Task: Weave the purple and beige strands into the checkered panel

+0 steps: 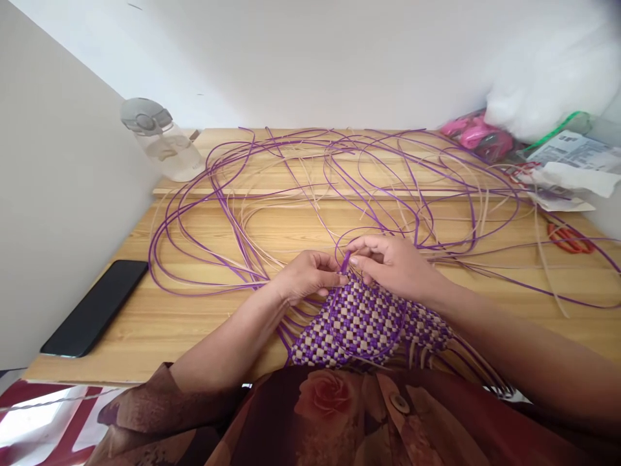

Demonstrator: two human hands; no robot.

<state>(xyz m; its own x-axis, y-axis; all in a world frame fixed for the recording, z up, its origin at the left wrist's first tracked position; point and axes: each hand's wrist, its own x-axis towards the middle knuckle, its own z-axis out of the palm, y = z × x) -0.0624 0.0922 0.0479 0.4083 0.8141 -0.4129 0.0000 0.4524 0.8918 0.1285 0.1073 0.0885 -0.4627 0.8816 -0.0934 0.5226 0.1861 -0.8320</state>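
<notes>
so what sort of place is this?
Probably a home or small-workshop craft corner; the view can't settle which. A purple-and-beige woven piece is in hand, with a smartphone and a lidded water bottle on the wood-grain tabletop.

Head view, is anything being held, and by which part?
The right hand seems to pinch the purple strand above the top edge of the woven piece. The left hand is at that edge; what it grips is unclear.
</notes>
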